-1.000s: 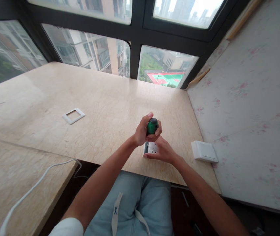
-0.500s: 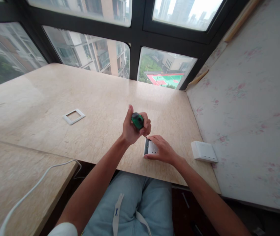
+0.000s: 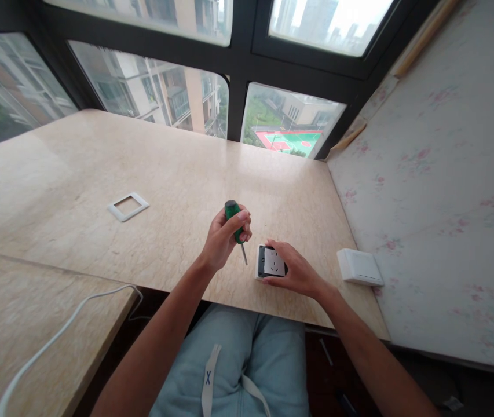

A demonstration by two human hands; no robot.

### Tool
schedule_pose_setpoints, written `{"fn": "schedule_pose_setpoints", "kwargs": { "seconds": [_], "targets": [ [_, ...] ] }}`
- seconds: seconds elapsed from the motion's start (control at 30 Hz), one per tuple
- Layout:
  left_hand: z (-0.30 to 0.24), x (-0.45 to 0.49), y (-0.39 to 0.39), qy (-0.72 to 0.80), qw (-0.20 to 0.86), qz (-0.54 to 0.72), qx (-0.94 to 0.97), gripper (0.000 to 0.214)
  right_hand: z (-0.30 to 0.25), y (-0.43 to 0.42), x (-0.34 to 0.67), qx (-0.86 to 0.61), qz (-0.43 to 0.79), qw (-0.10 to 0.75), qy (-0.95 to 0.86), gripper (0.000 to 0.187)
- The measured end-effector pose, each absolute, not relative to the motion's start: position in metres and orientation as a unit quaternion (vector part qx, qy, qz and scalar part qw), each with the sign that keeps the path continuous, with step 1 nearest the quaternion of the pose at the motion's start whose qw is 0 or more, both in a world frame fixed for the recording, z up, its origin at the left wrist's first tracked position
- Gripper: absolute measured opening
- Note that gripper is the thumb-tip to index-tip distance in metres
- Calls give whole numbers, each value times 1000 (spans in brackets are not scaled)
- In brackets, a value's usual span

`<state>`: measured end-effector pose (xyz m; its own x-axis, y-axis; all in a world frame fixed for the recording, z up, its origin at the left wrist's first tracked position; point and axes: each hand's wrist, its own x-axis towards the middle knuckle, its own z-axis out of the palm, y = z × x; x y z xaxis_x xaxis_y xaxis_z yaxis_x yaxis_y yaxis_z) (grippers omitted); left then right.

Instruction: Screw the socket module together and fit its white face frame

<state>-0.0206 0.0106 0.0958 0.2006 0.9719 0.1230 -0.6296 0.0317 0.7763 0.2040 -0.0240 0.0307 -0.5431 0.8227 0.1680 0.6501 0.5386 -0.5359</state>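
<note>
My left hand (image 3: 224, 234) is wrapped round the green handle of a screwdriver (image 3: 233, 215). Its metal shaft slants down to the right, and the tip is apart from the wall socket (image 3: 274, 263). With thumb and fingers, my right hand (image 3: 296, 267) grips the socket by its upper and lower sides on the marble-patterned ledge. White with a dark grey inner frame, the socket faces up, its slots showing; my right hand covers its right end. Farther left on the ledge lies a white rectangular cover frame (image 3: 128, 207), untouched.
At the right, a white switch box (image 3: 360, 267) stands against the flowered wall (image 3: 429, 174). A white cable (image 3: 62, 329) runs over the lower left slab (image 3: 25, 313). The ledge (image 3: 177, 168) ends at dark-framed windows (image 3: 237, 92); its front edge is above my lap.
The screwdriver has come away from the socket, moving left with my left hand, and its handle is tilted differently. My right hand has shifted slightly right, uncovering more of the socket.
</note>
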Motion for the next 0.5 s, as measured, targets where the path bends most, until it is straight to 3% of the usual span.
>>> {"fn": "schedule_pose_setpoints", "kwargs": {
  "seconds": [0.5],
  "targets": [
    [54,-28,20,302,755,552,187,23,28,-16,212,-459,219,207,-836,86]
  ]
}}
